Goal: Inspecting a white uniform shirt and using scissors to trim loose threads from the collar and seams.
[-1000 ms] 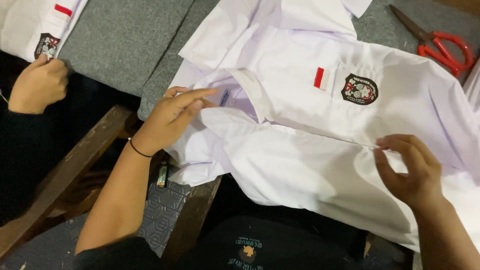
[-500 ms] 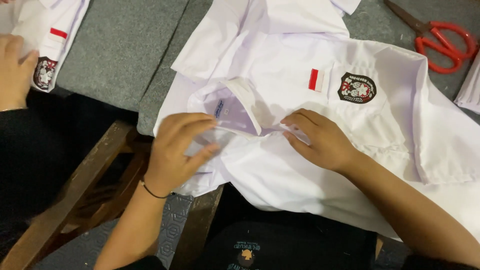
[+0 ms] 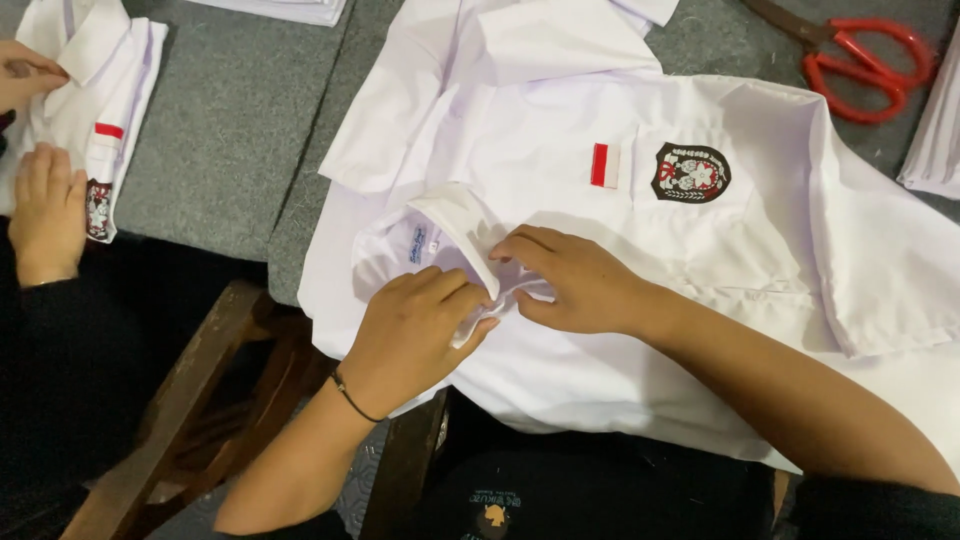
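A white short-sleeved shirt (image 3: pixel 700 270) lies spread face-up on the grey table (image 3: pixel 230 130), its lower part hanging over the near edge toward the person. Everything else is easiest placed from this shirt. At its collar (image 3: pixel 455 225), near the top of the front opening, both hands meet. The left hand (image 3: pixel 415 330) has its fingers curled shut, pinching a fold of the white cloth just below the collar; a thin dark band sits on its wrist. The right hand (image 3: pixel 575 280) lies just beside it, touching it, fingers bent and closed on the same bit of fabric at the placket. On the shirt's chest, right of the hands, are a small red-and-white patch (image 3: pixel 604 165) and a dark shield-shaped badge (image 3: pixel 691 172).

Beyond the shirt's far right corner lie red-handled scissors (image 3: pixel 865 65). Well to the left of the shirt, another folded white shirt (image 3: pixel 95 90) rests on the table under a co-worker's hands (image 3: pixel 45 210). Below the shirt's left edge, under the table, a wooden frame (image 3: pixel 190 400) shows.
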